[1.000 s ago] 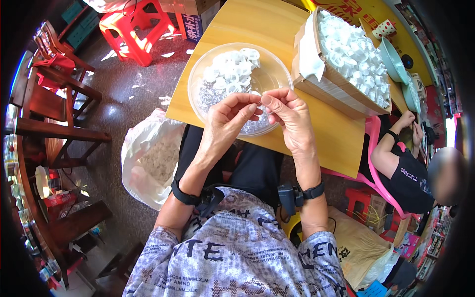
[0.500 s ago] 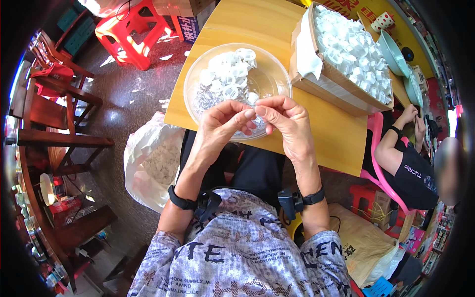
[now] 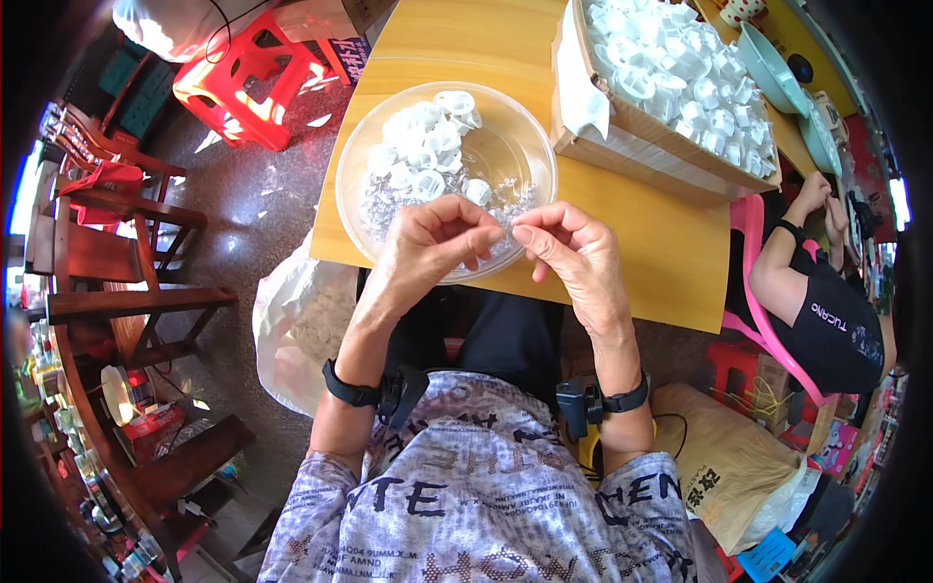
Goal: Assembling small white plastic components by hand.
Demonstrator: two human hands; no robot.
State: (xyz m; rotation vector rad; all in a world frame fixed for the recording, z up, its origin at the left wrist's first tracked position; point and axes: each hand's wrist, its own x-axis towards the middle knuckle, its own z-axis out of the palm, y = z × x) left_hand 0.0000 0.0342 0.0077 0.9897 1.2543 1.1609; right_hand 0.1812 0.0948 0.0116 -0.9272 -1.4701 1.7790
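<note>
My left hand and my right hand meet fingertip to fingertip over the near right side of a round clear plastic bowl. Thumb and forefinger are pinched together on each; whatever lies between them is too small to make out. White plastic ring-shaped parts are heaped at the far left inside the bowl. One white part sits apart from that heap, just beyond my fingertips. Small clear pieces are scattered over the bowl's bottom, partly hidden by my hands.
A cardboard box full of white plastic parts stands right of the bowl on the wooden table. A white sack is on the floor at left, near a red stool. Another person's arm shows at right, beside a pink chair.
The view has shifted slightly, so the bowl and box appear further left. My pinched fingertips now sit a little lower in the picture, with a small gap between the two hands.
</note>
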